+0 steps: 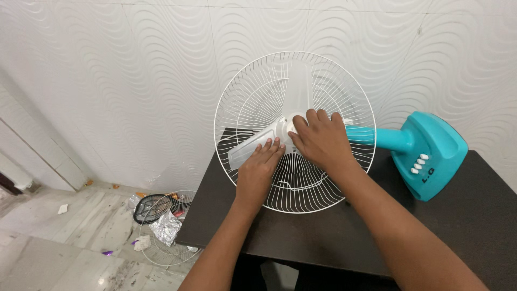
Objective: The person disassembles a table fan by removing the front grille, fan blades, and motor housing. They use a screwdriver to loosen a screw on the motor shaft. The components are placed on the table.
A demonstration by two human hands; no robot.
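Fan blade (253,146), translucent, sits inside white wire guard (295,132) on the dark table (474,215). Left hand (260,168) lies flat, fingers open, on the lower-left blade; right hand (321,139) curls round hub w/ fingertips. Best to steady the blade & pull straight along the shaft. Teal base (428,153) lies off to the right.

A room in a home, by the look of it — white wall tiles with a wavy relief (107,81), a pale marble floor (64,237) strewn with scraps, a dark brown worktop (474,215) bearing a dismantled teal-based household fan (425,153).
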